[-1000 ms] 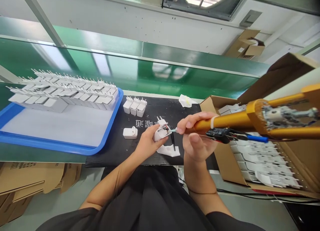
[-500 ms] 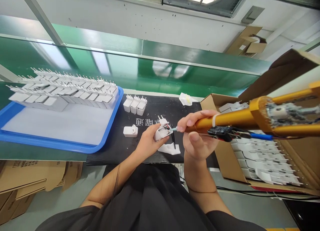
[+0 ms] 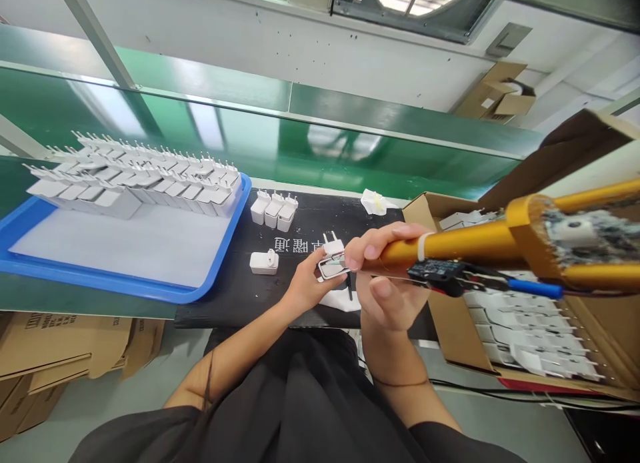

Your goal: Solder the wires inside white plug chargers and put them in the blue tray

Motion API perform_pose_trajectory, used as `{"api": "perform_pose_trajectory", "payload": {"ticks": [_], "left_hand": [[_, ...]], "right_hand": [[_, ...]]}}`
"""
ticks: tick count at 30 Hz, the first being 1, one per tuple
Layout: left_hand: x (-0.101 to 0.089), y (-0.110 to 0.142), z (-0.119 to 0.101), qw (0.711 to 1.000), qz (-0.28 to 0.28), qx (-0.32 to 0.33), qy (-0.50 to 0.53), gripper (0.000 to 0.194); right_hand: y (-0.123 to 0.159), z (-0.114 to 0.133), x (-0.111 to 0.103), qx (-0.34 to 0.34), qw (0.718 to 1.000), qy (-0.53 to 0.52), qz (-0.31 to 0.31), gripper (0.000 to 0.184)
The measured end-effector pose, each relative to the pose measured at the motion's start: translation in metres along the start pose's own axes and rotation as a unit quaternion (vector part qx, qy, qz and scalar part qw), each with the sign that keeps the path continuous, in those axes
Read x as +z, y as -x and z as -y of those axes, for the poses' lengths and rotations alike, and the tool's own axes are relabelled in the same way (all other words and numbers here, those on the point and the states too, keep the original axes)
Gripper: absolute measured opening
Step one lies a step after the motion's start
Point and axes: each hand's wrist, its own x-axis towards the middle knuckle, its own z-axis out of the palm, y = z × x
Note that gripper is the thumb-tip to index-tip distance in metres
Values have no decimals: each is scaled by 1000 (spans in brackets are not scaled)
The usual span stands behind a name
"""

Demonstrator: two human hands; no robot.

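Note:
My left hand [image 3: 306, 284] is closed around a white plug charger [image 3: 332, 268], its two metal pins pointing away from me. The face of its case turned toward me looks open, with a pale rim. From the right, my right hand [image 3: 387, 273] grips a gold tubular tool [image 3: 465, 246], with a black lever switch strapped beneath it. The tool's thin tip meets the charger's opening; my fingers partly hide the tip. Under the charger lies a white cloth or tissue [image 3: 341, 299], with a thin black stick partly on it. A single charger [image 3: 264, 262] lies left of my left hand.
Three chargers [image 3: 273, 210] stand together on the black mat [image 3: 220, 309]. At left, a blue tray [image 3: 203, 291] carries many chargers with pins up. At right, an open cardboard box [image 3: 457, 329] holds rows of white units. A crumpled tissue [image 3: 373, 202] lies at the mat's back.
The charger has turned so its open face shows more toward me. My right hand and the tool have shifted slightly left and closer to it. The whole view has moved slightly.

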Motion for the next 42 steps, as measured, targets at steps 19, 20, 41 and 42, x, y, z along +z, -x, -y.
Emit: {"api": "perform_pose_trajectory", "payload": {"ticks": [19, 20, 41, 42], "left_hand": [[6, 3, -5, 999, 4, 27, 32, 54], [6, 3, -5, 999, 4, 26, 31, 54], [-38, 21, -41, 996, 13, -86, 12, 45], [-39, 22, -44, 994, 19, -99, 33, 47]], "right_hand": [[1, 0, 2, 4, 1000, -22, -8, 35], [1, 0, 2, 2, 1000, -17, -7, 37], [-14, -22, -55, 0, 991, 83, -106, 41], [-18, -27, -63, -8, 988, 103, -111, 41]]}}
